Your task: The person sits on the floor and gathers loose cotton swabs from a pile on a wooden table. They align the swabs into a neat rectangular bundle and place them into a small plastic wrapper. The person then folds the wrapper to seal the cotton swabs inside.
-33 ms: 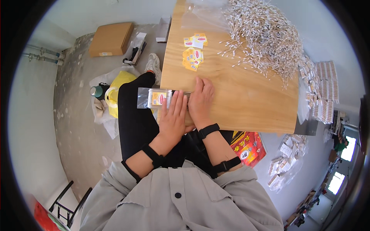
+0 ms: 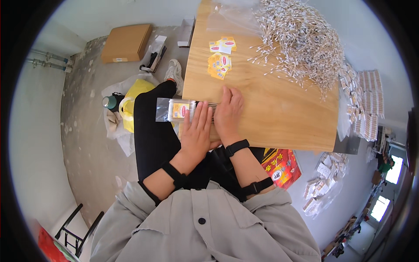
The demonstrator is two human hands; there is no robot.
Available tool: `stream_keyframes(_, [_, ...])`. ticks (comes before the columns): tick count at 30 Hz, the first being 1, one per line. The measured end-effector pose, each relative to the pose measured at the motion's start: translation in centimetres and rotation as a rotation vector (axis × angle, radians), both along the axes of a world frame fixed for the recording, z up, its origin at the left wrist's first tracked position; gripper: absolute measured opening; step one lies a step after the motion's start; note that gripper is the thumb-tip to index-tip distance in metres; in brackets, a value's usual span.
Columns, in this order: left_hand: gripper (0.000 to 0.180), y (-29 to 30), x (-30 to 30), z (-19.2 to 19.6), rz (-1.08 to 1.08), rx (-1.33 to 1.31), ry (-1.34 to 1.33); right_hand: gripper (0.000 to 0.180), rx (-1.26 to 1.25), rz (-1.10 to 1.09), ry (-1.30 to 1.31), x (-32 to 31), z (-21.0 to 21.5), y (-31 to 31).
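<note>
"Well, anything changed?"

"Hardly; everything sits just as it did a moment ago. The left hand (image 2: pixel 195 140) lies open, fingers straight across the swab packet (image 2: pixel 180 109); the right hand (image 2: pixel 227 115) curls at its right end, whether gripping I can't tell."

"And the packet?"

"Same place, jutting past the left edge of the tabletop (image 2: pixel 283 118), so the work looks no further along."

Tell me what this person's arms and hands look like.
The left hand and right hand wear no gloves. Black straps circle both wrists, with another black band higher on each forearm, beside the loose, light grey sleeves.
</note>
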State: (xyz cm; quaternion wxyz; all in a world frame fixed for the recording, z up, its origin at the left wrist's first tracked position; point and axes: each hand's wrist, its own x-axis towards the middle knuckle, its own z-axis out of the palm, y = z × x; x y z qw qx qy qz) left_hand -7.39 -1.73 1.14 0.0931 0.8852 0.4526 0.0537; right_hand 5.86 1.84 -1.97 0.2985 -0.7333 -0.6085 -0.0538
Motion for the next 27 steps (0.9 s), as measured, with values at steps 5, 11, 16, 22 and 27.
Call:
stream_keyframes(5, [0.109,0.1,0.1,-0.4,0.002,-0.029,-0.001,0.04,-0.001,0.003,0.138,0.5,-0.4,-0.2])
stream_keyframes(11, [0.109,0.1,0.0,-0.1,-0.002,-0.035,0.04,0.046,0.0,-0.007,0.174,0.8,-0.4,-0.2])
stream_keyframes(16, [0.103,0.3,-0.1,-0.1,-0.004,-0.08,-0.012,0.04,-0.046,0.045,0.024,0.1,0.2,0.1])
stream_keyframes(22, [0.082,3.7,-4.0,2.1,0.196,0.051,-0.309,0.036,-0.06,0.035,-0.013,0.1,0.3,0.2])
stream_keyframes(27, [0.076,3.4,-3.2,2.3,0.035,-0.042,-0.106,0.037,-0.03,0.02,0.002,0.2,-0.7,0.4])
